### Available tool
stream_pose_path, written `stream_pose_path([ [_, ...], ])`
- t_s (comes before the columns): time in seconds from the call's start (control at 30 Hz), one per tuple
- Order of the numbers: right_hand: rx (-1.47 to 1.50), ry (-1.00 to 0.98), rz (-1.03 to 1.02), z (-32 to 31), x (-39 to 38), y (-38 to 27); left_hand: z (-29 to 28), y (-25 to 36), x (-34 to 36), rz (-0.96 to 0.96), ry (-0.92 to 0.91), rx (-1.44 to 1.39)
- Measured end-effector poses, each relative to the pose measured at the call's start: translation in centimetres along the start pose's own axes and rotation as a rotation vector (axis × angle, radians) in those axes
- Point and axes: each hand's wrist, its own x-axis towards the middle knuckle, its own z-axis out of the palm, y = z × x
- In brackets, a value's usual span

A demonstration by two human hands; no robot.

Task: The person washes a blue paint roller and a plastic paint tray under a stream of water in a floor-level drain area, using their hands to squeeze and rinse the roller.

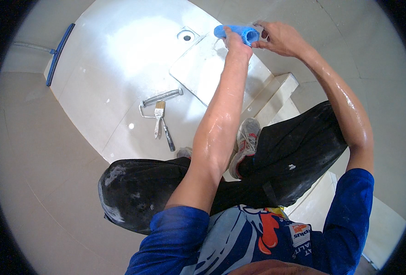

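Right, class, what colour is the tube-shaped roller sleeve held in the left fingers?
The roller sleeve is bright blue, showing best in the head view.

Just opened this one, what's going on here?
A crouching person with wet, shiny forearms grips a blue roller sleeve in the left hand. The right hand is at the sleeve's open end, thumb and fingers parted; whether it touches is unclear. On the floor lie a bare roller frame and a paintbrush, near a drain.
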Motion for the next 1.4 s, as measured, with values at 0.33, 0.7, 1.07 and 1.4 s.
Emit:
stream_pose_path([
  [0.33, 0.166, 0.023, 0.025, 1.0, 0.6, 0.4, 1.5, -0.5, -1.8, 0.126, 0.009, 0.022],
  [0.7, 0.091, 0.062, 0.021, 1.2, 0.7, 0.8, 2.9, 0.2, -5.4, 0.132, -0.029, 0.109],
  [1.07, 0.115, 0.16, 0.118, 2.3, 1.0, 1.5, 2.8, -0.1, -5.3, -0.048, -0.223, 0.02],
  [1.4, -0.101, -0.012, -0.019, 0.7, -0.6, -1.7, -1.3, 3.0, -1.8, -0.238, -0.157, 0.008],
])
